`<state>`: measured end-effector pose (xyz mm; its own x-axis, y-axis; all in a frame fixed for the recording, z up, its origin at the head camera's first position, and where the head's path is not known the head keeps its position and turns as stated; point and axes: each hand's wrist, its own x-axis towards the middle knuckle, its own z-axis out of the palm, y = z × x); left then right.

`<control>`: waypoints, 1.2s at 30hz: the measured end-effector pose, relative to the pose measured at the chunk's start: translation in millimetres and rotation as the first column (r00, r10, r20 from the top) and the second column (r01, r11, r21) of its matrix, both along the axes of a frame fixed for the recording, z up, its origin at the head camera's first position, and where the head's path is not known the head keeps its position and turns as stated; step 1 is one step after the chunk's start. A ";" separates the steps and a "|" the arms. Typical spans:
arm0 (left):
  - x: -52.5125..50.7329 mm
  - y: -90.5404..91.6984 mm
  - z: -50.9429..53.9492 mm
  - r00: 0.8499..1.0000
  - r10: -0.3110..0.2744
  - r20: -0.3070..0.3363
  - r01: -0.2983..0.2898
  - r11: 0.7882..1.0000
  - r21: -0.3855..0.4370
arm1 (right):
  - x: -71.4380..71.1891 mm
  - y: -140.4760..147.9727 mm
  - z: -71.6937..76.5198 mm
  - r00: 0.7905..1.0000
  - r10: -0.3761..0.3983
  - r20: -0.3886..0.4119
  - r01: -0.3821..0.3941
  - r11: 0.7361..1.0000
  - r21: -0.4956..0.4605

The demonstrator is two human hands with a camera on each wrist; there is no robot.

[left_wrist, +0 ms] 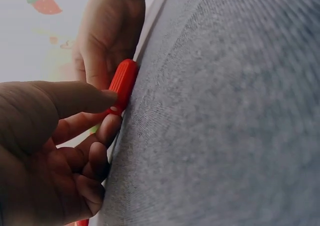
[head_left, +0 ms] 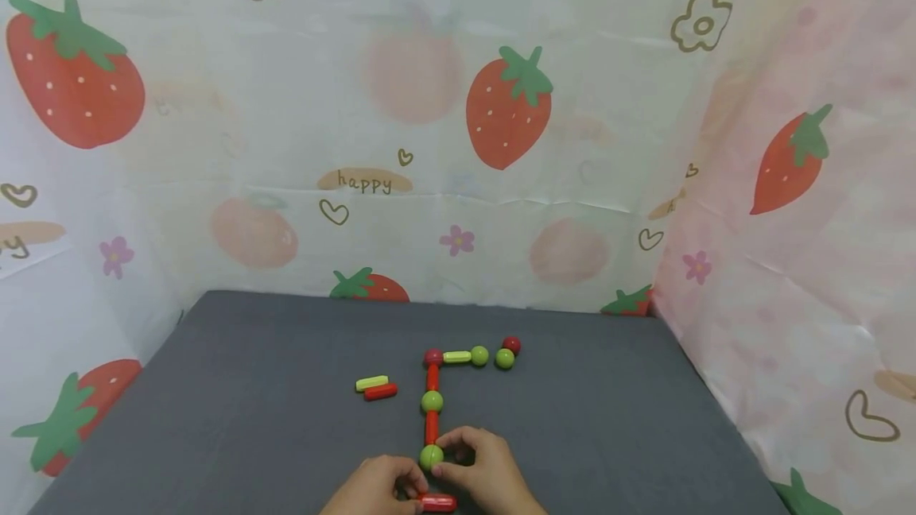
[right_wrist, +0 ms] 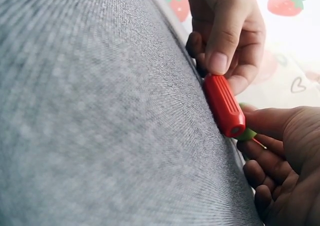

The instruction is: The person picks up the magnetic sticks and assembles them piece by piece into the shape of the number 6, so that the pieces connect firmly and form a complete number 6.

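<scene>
My left hand (head_left: 379, 487) pinches one end of a short red rod (head_left: 439, 503) between thumb and fingers. In the left wrist view the ribbed red rod (left_wrist: 124, 83) lies along the dark cloth. My right hand (head_left: 490, 471) holds the green ball (head_left: 431, 458) at the near end of a chain, thumb and fingers on its right side. That chain runs away through a red rod (head_left: 432, 427), a green ball (head_left: 432, 401) and another red rod (head_left: 432, 377) to a red ball (head_left: 433, 358). There it bends right along a yellow-green rod (head_left: 457, 357) to a green ball (head_left: 479, 355).
Left of the chain, a loose yellow-green rod (head_left: 372, 382) and a loose red rod (head_left: 381, 392) lie side by side. A red ball (head_left: 511, 345) and a green ball (head_left: 504, 358) sit together at its right. Strawberry-print curtains (head_left: 458, 141) hang around the dark grey tabletop (head_left: 250, 404).
</scene>
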<state>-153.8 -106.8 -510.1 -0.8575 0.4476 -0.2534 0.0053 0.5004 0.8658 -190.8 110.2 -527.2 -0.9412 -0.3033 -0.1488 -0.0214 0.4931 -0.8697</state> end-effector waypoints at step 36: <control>-16.0 10.7 -8.8 0.959 0.269 -0.095 -0.269 0.963 0.009 | -0.2 -0.4 4.5 1.000 0.028 0.014 -0.028 1.000 0.013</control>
<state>-169.9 -96.1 -518.9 -0.9662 0.1963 -0.1671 -0.0486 0.4980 0.8658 -191.0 109.8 -522.7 -0.9301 -0.3278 -0.1657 -0.0237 0.5039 -0.8634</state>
